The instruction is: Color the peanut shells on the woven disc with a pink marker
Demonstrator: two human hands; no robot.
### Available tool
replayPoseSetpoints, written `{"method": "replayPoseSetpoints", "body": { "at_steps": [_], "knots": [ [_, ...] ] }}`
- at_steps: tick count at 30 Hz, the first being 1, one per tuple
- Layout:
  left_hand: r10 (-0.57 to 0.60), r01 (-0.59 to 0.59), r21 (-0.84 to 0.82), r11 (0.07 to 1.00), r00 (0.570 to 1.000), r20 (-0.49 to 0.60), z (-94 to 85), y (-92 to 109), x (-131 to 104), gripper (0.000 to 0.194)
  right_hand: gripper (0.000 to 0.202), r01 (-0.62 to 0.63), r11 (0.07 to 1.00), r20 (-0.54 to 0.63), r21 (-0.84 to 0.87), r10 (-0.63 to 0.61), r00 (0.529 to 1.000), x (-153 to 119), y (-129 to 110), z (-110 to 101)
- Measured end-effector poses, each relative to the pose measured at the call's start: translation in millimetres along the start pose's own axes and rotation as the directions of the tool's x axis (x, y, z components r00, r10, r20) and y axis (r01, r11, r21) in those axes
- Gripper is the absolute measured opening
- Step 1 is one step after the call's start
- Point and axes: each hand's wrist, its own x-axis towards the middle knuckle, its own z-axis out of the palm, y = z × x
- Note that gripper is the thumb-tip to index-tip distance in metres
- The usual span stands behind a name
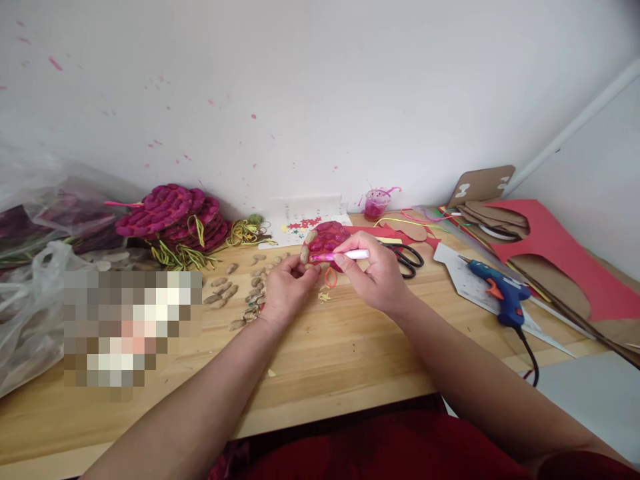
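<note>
My right hand (375,270) grips a white brush (356,254) with a magenta tip. That tip touches the lower left part of a magenta-painted peanut piece (333,235). At the left edge of the piece, my left hand (291,283) pinches it, with an unpainted peanut (305,252) just above the fingertips. An orange loop (331,277) hangs below the piece between my hands. Loose peanuts (256,293) lie to the left of my left hand. Behind the piece stands a cup of magenta paint (376,204).
Black-handled scissors (410,259) and a blue glue gun (505,293) with its cord lie right. Red card (565,253) and cardboard are beyond. Stacked magenta peanut pieces (175,217), yarn (247,232) and plastic bags (35,293) occupy the left. Small stars (305,224) lie on white paper.
</note>
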Motion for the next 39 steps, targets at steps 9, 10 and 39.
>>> {"method": "replayPoseSetpoints", "body": {
  "at_steps": [9,10,39],
  "knots": [
    [-0.054,0.054,-0.170,0.984,0.999,0.005,1.4,-3.9,0.7,0.028,0.011,-0.024,0.998,-0.019,-0.062,0.023,1.000,-0.3,8.0,0.1],
    [-0.051,0.052,-0.193,0.980,0.999,0.011,1.9,-3.6,0.4,0.027,0.011,-0.014,0.998,-0.017,-0.063,0.013,1.000,-0.5,7.9,0.4],
    [-0.195,0.288,-0.562,0.775,0.956,0.220,6.6,4.3,-2.2,0.061,0.012,0.101,0.983,0.013,-0.154,-0.100,0.995,-2.8,7.1,2.1]
  ]
}}
